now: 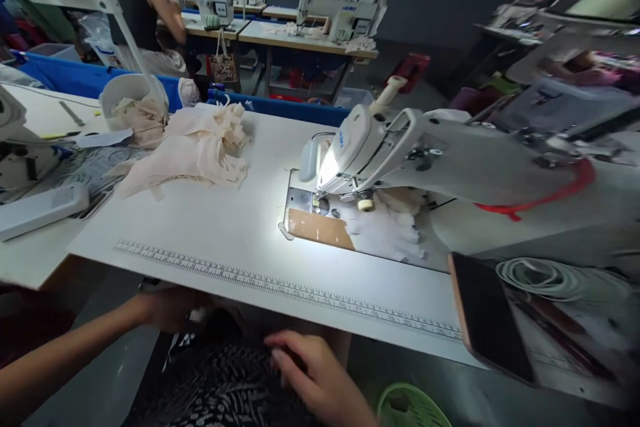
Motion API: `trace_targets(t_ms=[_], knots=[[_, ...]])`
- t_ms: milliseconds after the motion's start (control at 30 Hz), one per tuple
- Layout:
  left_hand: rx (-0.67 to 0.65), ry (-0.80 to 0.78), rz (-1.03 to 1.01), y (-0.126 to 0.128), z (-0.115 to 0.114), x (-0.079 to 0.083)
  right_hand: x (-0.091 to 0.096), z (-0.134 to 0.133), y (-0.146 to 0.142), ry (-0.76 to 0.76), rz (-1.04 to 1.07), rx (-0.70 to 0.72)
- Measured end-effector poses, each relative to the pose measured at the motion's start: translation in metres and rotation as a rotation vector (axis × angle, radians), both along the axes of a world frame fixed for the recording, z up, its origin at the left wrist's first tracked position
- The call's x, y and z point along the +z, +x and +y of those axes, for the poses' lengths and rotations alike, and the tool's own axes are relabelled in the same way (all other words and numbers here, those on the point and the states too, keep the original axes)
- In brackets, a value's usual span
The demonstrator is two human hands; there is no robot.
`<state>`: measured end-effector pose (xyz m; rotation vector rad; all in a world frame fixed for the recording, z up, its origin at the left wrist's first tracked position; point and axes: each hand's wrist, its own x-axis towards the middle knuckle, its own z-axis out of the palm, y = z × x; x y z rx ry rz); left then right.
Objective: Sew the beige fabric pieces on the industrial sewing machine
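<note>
My left hand [173, 308] is below the front edge of the white sewing table [225, 213], over my lap. It is smeared by motion; a small pale patch shows at its fingers, too blurred to name. My right hand [313, 370] is above my patterned dark clothing [225, 383], its fingers loosely bent and apart, with nothing seen in them. Beyond the hands stands a white sewing machine [350, 147], its lamp lighting the needle plate [300, 200]. White fabric pieces [390, 227] lie beside the needle area. Stacked beige fabric pieces [185, 160] rest on the table's left side.
A printed ruler [280, 290] runs along the table's front edge. A phone [493, 320] and coiled pale cord [540, 278] lie at the right. A green basket [410, 407] stands below. Across a blue cloth trough [65, 77], a person [145, 13] sits near other sewing machines [340, 7].
</note>
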<state>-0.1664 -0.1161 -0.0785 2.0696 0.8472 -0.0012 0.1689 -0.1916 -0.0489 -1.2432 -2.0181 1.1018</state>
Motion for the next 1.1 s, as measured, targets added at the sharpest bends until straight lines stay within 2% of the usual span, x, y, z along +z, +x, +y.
trace_targets(t_ms=[33,67,133,200,267,333,400,500,600,767,933,1033,1100], knots=[[-0.138,-0.148,-0.045,0.017,0.0,0.022,0.023,0.005,0.013,-0.017,-0.001,0.001],[-0.268,-0.249,-0.141,0.035,0.001,0.045,0.043,0.015,0.027,0.016,-0.002,-0.079],[-0.454,-0.306,-0.331,0.074,0.006,0.09,0.071,0.046,0.058,0.202,-0.098,-0.413],[-0.476,-0.218,-0.437,0.115,0.019,0.121,0.079,0.085,0.09,0.37,-0.27,-0.653],[-0.336,0.01,-0.472,0.155,0.038,0.133,0.074,0.121,0.116,0.455,-0.421,-0.73],[-0.241,0.285,-0.466,0.196,0.061,0.129,0.063,0.145,0.133,0.482,-0.558,-0.764],[-0.119,0.5,-0.401,0.236,0.085,0.118,0.053,0.154,0.139,0.491,-0.651,-0.767],[0.059,0.574,-0.163,0.283,0.112,0.105,0.043,0.153,0.138,0.494,-0.694,-0.754],[0.193,0.554,-0.008,0.31,0.126,0.101,0.038,0.149,0.135,0.495,-0.69,-0.768],[0.284,0.598,-0.002,0.32,0.129,0.099,0.038,0.146,0.143,0.592,-0.657,-0.802],[0.219,0.621,-0.075,0.32,0.128,0.107,0.039,0.142,0.15,0.64,-0.598,-0.793],[0.211,0.602,-0.078,0.309,0.12,0.111,0.037,0.141,0.151,0.61,-0.633,-0.745],[0.215,0.499,-0.102,0.29,0.114,0.112,0.036,0.14,0.151,0.596,-0.675,-0.723]])
